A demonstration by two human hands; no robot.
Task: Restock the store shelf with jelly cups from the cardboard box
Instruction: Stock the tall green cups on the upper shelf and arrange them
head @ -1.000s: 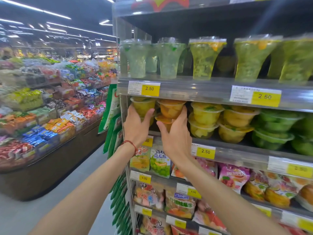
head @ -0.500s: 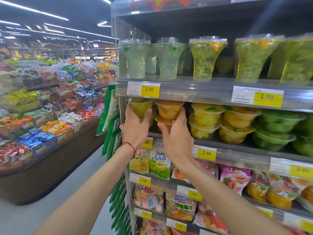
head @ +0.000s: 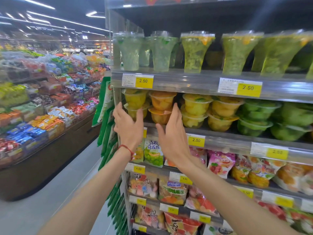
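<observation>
Yellow and orange jelly cups (head: 161,107) stand stacked two high at the left end of the middle shelf (head: 220,141), with more yellow and green cups to their right. My left hand (head: 129,126) is open just in front of the leftmost yellow stack (head: 135,103), apart from it. My right hand (head: 172,134) is open beside the orange stack, fingers spread, holding nothing. A red cord circles my left wrist. The cardboard box is out of view.
Tall cone-shaped green jelly cups (head: 194,51) fill the shelf above. Bagged jelly snacks (head: 153,151) hang on the shelves below. Green packets (head: 105,106) hang on the shelf's left end. A low display of wrapped sweets (head: 42,116) lines the aisle on the left.
Both hands have let go of the stacked cups and drawn back toward me, fingers spreading. The cups stay on the shelf.
</observation>
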